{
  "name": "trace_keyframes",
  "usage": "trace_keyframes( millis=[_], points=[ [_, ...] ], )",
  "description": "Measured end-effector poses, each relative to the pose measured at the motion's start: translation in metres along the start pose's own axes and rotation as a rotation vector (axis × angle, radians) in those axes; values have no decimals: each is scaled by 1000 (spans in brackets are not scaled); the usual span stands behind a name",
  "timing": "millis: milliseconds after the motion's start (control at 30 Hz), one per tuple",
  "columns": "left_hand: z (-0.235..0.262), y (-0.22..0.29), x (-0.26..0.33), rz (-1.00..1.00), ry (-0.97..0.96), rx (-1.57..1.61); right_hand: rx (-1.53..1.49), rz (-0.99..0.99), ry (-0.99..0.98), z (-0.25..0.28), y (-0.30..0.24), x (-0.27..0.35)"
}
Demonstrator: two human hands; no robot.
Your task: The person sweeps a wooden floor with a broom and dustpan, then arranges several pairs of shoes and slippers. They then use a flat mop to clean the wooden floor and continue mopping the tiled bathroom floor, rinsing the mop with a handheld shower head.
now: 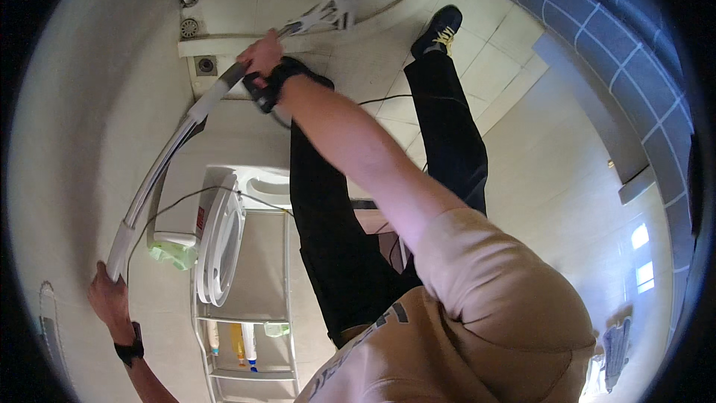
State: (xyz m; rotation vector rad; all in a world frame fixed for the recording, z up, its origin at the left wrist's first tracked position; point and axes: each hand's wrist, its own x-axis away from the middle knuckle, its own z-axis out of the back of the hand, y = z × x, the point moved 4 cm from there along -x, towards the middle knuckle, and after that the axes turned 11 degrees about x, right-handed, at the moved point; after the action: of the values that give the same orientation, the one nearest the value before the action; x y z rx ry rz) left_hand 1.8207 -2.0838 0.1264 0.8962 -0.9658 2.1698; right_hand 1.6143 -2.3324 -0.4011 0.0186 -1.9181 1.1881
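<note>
I hold a long white and silver pole that runs up and to the right across the left side of the view. It looks like a mop handle, with a white and grey frame-like head at its far end, low by the floor tiles. My left hand is closed around the near end of the pole. Further up, my right hand grips it just past a dark grey section, not far from the head. What the underside of the head touches cannot be made out.
Left of my legs stands a toilet with its white seat raised. Beside it is a silver rack with several bottles. Floor drains and a low ledge lie at the far left. A thin black cable crosses near my legs.
</note>
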Motion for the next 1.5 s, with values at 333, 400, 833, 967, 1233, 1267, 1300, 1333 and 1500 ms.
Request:
trace_keyframes(
  millis=[333,400,833,967,1233,1267,1300,1333,1500],
  points=[
    [-41,47,5,66,20,165,755,2,-491,70,10,-18],
    [-63,80,-1,8,17,310,1412,170,-724,93,4,-26],
    [-63,87,80,179,-120,437,975,308,-187,74,70,-16],
    [-24,-13,140,322,-3,122,-198,-121,-126,-112,92,51],
    [-25,48,86,245,-125,141,-422,-725,171,-12,39,52],
    [-24,77,67,240,-96,182,-288,-673,164,40,24,37],
    [-24,109,46,133,-85,246,-265,-650,167,88,11,17],
    [-21,133,28,142,-69,294,-172,-593,130,131,-3,-10],
    [-9,178,-14,169,126,210,377,9,36,209,-48,-93]
  ],
)
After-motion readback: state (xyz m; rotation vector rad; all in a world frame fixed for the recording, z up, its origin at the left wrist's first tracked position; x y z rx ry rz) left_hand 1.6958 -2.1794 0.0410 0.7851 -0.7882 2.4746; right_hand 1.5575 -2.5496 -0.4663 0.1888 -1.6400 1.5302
